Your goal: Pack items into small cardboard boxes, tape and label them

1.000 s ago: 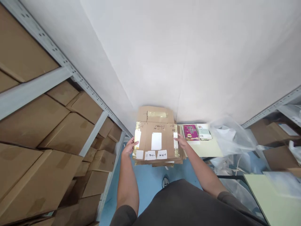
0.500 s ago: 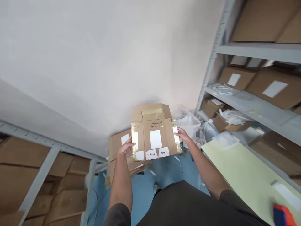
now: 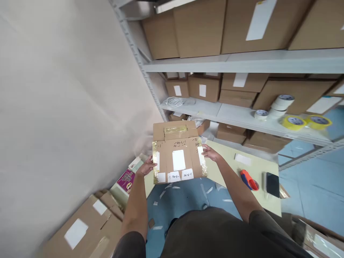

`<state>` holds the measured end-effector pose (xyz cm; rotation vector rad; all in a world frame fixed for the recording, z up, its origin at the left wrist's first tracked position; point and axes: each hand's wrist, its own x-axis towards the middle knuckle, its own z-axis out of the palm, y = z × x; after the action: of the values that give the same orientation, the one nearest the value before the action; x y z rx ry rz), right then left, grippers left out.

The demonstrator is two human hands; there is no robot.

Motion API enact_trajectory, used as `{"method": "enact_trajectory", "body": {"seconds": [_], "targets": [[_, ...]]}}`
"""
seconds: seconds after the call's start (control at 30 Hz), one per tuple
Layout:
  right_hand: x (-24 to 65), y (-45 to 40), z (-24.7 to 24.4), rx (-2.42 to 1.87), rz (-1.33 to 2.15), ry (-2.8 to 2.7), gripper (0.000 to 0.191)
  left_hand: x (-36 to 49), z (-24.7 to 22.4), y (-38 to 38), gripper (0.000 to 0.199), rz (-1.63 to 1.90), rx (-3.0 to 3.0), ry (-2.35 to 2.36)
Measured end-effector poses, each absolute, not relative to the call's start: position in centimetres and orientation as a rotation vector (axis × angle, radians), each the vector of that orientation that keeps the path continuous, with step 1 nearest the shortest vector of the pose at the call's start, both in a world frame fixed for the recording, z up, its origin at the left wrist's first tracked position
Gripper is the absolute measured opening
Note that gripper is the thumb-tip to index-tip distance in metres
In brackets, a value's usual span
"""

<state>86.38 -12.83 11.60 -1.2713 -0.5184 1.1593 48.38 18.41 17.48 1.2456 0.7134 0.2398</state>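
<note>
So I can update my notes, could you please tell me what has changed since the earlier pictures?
The flattened cardboard has been swung to the right, from before the wall to face the shelves and pale table. The purple book, first seen right of the cardboard, now appears left of it. Nothing was let go: the left hand and right hand still hold the cardboard's opposite sides.

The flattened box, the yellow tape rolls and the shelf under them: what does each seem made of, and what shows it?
Flattened box: matt cardboard, judging by brown surface and fold lines.
Yellow tape rolls: likely plastic film, bright, slightly glossy.
Shelf: probably painted metal, given its smooth pale grey finish and perforated post.
</note>
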Motion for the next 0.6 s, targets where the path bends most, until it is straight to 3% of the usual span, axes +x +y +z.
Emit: {"method": "enact_trajectory", "body": {"seconds": [0.3,0.6], "targets": [[90.0,-21.2,6.5,-1.451,0.972,-0.198,0.061,61.8,15.1,17.9,0.103,-0.112,1.265,0.564],[89.2,-19.3,0.4,-1.661,0.543,0.239,0.054,72.8,13.0,19.4,0.089,-0.218,1.356,0.410]]}}
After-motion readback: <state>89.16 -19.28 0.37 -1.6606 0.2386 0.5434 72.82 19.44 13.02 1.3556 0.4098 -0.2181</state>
